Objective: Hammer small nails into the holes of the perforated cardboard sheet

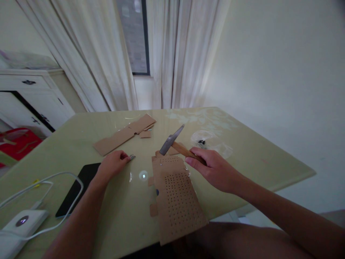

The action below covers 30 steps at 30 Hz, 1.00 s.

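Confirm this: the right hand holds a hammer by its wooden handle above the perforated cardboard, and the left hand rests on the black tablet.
One detail is wrong. In the head view the left hand is not on the black tablet; it rests on the table beside it, pinching a small metal piece. The right hand does hold the hammer above the perforated cardboard.

My right hand [212,169] grips a hammer [175,142] w/ its head over the perforated cardboard [178,198]. Left hand [111,165] pinches a small metal bit [132,157] on the tabletop [256,154], phone [78,187] just beside it.
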Available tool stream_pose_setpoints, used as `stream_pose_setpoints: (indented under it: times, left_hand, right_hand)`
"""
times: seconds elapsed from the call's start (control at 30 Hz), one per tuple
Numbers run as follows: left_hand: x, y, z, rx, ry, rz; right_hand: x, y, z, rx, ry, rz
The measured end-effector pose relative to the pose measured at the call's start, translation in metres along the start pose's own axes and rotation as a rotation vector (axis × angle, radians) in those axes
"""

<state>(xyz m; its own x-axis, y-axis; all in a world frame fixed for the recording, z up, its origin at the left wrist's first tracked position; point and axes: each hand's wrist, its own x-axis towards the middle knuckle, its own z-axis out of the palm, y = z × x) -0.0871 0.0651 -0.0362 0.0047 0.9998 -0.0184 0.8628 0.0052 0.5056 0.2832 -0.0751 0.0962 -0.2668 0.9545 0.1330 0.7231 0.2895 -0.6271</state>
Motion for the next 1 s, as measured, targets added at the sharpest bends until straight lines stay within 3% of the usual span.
stream_pose_setpoints:
  times: [0.1, 0.2, 0.27, 0.33, 0.43, 0.6, 0.83, 1.0]
  left_hand:
    - [-0.004, 0.013, -0.004, -0.081, 0.086, 0.041]
    - [-0.015, 0.04, 0.003, -0.205, 0.15, 0.14]
    - [-0.029, 0.061, 0.012, -0.427, 0.171, 0.257]
    - [-0.044, 0.081, 0.023, -0.666, 0.146, 0.366]
    - [-0.065, 0.102, 0.034, -0.828, 0.07, 0.417]
    - [-0.079, 0.114, 0.035, -0.774, 0.084, 0.445]
    - [-0.079, 0.114, 0.027, -0.668, 0.156, 0.484]
    - [-0.08, 0.114, 0.026, -0.641, 0.14, 0.494]
  right_hand:
    - [0.001, 0.001, 0.0, 0.012, -0.003, 0.005]
    - [0.001, 0.001, 0.0, 0.011, 0.009, -0.006]
    - [0.001, 0.002, -0.001, 0.014, 0.012, -0.01]
    - [0.0, 0.002, -0.001, 0.019, 0.013, -0.009]
    - [-0.001, 0.003, -0.002, 0.005, 0.016, -0.003]
    - [0.0, 0.002, -0.001, -0.009, 0.012, 0.006]
    - [-0.001, 0.0, -0.002, -0.003, 0.01, -0.006]
    - [0.0, 0.002, -0.002, -0.02, 0.003, 0.013]
